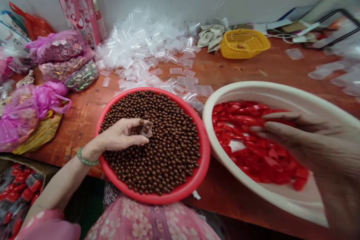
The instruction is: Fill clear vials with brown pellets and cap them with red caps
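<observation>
The left hand [123, 134] pinches a clear case [146, 129] over brown balls [168, 153] in the red basin [206, 150] at centre frame, its long axis seemingly slanting rightward, its mouth's direction unclear. The blurred right hand [309, 137] hovers over red caps [261, 159] in the white tub [287, 95] at right, its grip impossible to tell. Capped cases [19, 189] at lower left look finished; the held one is uncapped, and a heap of cases [152, 41] remains at upper centre.
</observation>
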### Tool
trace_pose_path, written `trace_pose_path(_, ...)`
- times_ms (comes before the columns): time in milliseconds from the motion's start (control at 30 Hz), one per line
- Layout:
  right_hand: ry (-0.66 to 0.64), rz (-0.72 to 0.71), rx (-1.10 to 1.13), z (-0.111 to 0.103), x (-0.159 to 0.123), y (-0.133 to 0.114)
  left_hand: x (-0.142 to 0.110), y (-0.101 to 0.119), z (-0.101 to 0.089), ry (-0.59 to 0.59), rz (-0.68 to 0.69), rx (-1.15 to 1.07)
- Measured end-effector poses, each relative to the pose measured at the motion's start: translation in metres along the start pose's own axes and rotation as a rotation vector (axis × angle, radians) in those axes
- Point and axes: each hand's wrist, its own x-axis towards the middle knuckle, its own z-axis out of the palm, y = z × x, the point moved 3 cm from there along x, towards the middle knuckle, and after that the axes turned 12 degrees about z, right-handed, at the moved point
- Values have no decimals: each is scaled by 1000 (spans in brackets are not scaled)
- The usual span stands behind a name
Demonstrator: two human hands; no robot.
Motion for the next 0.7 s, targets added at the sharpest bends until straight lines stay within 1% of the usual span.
trace_pose_path(33, -77, 73, 150, 8, -13, -11, -1, 0, 0, 4, 4, 22)
trace_pose_path(67, -129, 99, 243, 17, -26, -22, -1, -1, 0, 11, 11, 35)
trace_pose_path(133, -221, 59, 366, 37, -49, -44, -2, -1, 2, 27, 41, 46)
trace_pose_path(200, -327, -15, 438, 57, -65, -59, -4, 0, 4, 19, 65, 32)
trace_pose_path(300, -529, -79, 501, 88, -81, -69, -6, 1, 7, 25, 79, -47)
trace_pose_path(367, -610, -91, 511, 105, -86, -70, -7, 3, 8, 57, 97, -100)
trace_pose_path(433, -644, -98, 514, 118, -88, -69, -9, 3, 9, 69, 103, -148)
trace_pose_path(533, -672, -103, 535, 131, -90, -68, -13, 1, 9, 94, 138, -247)
trace_pose_path(600, -691, -94, 560, 135, -91, -68, -16, -2, 10, 110, 167, -306)
trace_pose_path(700, -696, -85, 613, 136, -93, -70, -19, -8, 14, 103, 177, -370)
